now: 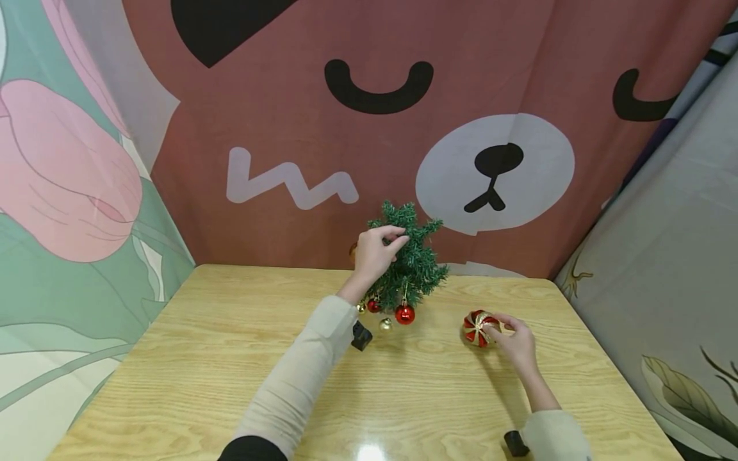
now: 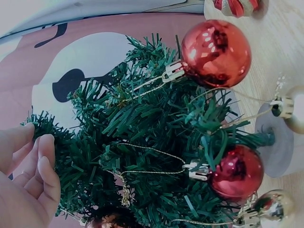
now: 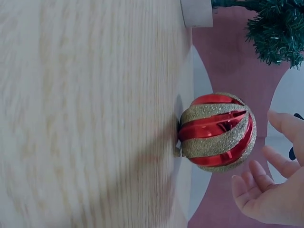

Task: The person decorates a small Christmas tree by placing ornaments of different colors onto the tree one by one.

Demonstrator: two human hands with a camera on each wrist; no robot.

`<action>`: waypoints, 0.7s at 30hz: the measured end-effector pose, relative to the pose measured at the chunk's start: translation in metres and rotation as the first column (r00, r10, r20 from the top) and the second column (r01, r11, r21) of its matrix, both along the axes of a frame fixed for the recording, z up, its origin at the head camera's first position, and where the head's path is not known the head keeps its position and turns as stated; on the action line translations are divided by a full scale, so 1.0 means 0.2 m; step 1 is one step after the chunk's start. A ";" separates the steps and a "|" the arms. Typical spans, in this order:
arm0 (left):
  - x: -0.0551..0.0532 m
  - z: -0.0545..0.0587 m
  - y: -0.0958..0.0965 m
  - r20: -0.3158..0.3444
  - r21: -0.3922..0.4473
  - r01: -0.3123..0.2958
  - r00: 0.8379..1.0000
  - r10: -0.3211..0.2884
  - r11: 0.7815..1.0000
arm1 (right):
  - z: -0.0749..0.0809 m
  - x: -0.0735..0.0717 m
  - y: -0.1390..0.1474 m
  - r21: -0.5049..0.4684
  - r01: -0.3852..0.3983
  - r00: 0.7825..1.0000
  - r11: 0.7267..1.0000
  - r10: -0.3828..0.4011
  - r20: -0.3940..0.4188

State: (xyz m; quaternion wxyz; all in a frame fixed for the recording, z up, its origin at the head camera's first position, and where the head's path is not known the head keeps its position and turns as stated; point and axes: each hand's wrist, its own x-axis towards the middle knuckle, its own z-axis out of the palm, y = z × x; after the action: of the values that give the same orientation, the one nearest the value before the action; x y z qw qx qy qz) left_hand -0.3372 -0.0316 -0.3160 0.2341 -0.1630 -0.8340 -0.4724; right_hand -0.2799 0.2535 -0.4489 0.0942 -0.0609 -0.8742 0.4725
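A small green artificial Christmas tree (image 1: 412, 262) stands at the back of the table, hung with ornaments. My left hand (image 1: 377, 251) is at its upper part, thumb and forefinger pinching near a branch tip (image 2: 45, 126). On the tree's lower branches hang a shiny red ball (image 2: 216, 53), a smaller dark red ball (image 2: 236, 173) and gold balls (image 2: 274, 209). A larger red ball with glittery gold stripes (image 3: 217, 132) rests on the table to the right. Beside it, my right hand (image 3: 273, 183) has its fingers spread, with a gap to the ball in the right wrist view.
The tree has a grey-white round base (image 2: 278, 142). A small black object (image 1: 361, 336) shows by the left wrist, another (image 1: 516, 443) by the right cuff. Behind the wooden table (image 1: 242, 358) hangs a brown bear-print curtain (image 1: 277, 237); other printed curtains flank it.
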 end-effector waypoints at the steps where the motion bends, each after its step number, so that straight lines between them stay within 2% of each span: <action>1: 0.00 0.00 0.00 -0.001 -0.001 -0.001 1.000 0.001 1.000 | 0.00 0.00 0.00 0.009 -0.010 1.000 1.000 0.010 0.016; 9: 0.01 0.00 0.00 -0.005 0.010 0.012 1.000 -0.012 1.000 | -0.02 -0.02 0.03 0.110 -0.095 0.993 0.989 0.087 0.076; 21: 0.01 0.00 0.00 0.005 0.018 0.018 1.000 -0.018 1.000 | -0.03 -0.04 0.04 0.097 -0.109 0.981 0.989 0.092 0.170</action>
State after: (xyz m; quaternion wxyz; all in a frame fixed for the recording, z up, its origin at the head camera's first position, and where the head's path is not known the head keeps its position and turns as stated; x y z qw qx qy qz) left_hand -0.3358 -0.0314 -0.3158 0.2290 -0.1670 -0.8288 -0.4825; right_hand -0.2885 0.2609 -0.4558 0.0007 -0.0503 -0.9047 0.4231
